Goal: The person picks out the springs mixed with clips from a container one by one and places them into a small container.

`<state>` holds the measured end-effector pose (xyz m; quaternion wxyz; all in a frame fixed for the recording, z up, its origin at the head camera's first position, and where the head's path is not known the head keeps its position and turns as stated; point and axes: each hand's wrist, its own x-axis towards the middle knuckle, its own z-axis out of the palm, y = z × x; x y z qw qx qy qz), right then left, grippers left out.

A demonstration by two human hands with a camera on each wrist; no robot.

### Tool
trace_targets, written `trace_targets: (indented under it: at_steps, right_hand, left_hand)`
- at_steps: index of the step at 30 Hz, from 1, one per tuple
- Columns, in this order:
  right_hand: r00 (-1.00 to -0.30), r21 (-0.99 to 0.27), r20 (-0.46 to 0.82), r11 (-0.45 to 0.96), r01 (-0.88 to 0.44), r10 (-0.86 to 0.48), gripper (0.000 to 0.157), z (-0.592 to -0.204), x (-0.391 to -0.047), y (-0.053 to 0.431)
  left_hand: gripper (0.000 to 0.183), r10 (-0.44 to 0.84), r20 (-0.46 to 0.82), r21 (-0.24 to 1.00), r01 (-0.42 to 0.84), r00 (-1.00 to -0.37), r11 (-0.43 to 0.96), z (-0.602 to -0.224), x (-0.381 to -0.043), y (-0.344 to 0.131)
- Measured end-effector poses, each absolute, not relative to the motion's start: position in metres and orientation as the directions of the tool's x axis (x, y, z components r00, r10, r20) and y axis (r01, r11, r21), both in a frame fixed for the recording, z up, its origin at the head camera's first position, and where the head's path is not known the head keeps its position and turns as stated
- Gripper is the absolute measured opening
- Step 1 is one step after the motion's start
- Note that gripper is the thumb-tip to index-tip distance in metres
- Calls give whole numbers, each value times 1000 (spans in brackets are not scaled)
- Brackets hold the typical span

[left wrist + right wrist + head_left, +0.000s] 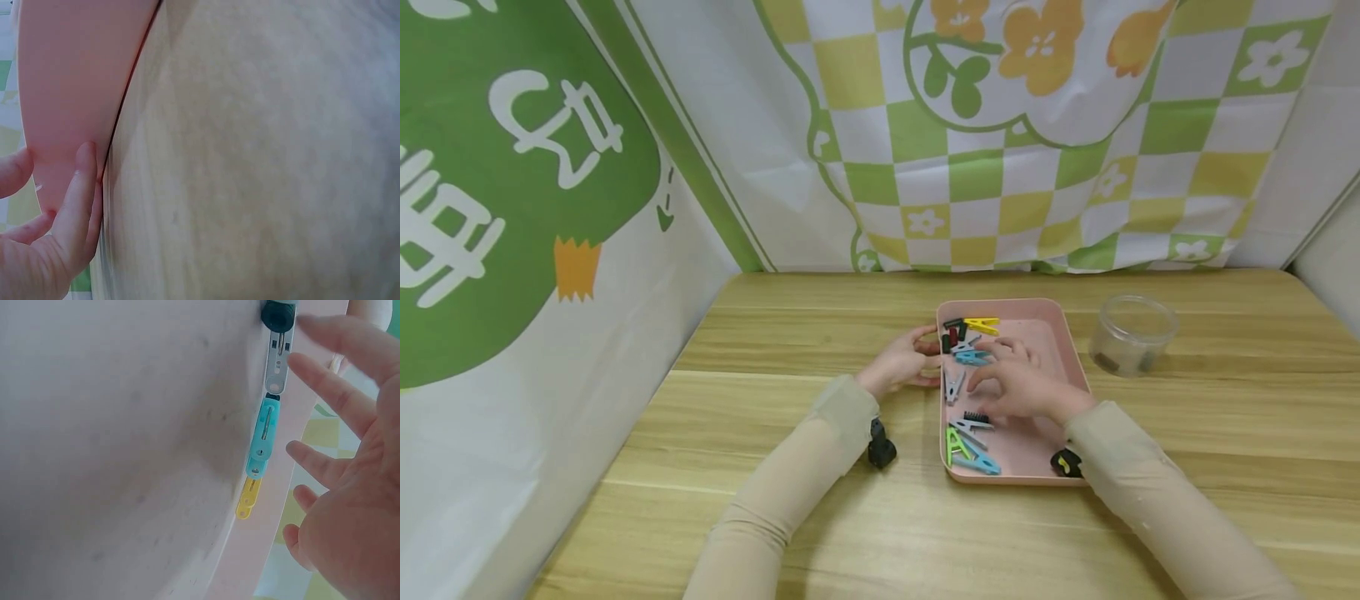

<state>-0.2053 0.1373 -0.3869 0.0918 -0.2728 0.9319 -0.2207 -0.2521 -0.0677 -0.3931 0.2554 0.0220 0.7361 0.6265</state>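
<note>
A pink tray [1030, 471] holds several clothespins along its left side. Among them are a yellow clothespin [982, 325], a grey clothespin [953, 388], a green clothespin [957, 447] and a blue clothespin [981, 463]. Small black and dark red pieces [953, 337] lie near the far left corner. My left hand [904, 363] touches the outside of the tray's left wall with extended fingers. Inside the tray, my right hand [1017, 385] hovers with spread fingers and nothing in its grasp. In the right wrist view its fingertips are close to a grey clothespin [277, 369] and a light blue clothespin [264, 434].
A clear round container [1133, 335] with dark bits inside stands right of the tray. A black and yellow object [1065, 463] lies in the tray's near right corner, by the right sleeve. A black device [881, 446] is at the left wrist. Patterned cloth hangs behind the table.
</note>
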Motion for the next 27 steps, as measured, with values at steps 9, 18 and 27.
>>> trace_targets:
  at_steps: [9,18,27]
  right_hand:
    - [-825,-457,-57,750,-479,-562,16,-387,-204,136]
    - [-832,-432,-103,778,-456,-545,16,-388,-204,137]
    - [-835,-435,-107,781,-449,-540,17,-388,-205,137]
  left_hand:
    - [65,352,-352,932,-292,-867,213,-393,-251,-68]
    - [64,344,-346,935,-291,-873,203,-396,-253,-67]
    - [65,344,-346,934,-287,-873,210,-396,-253,-67]
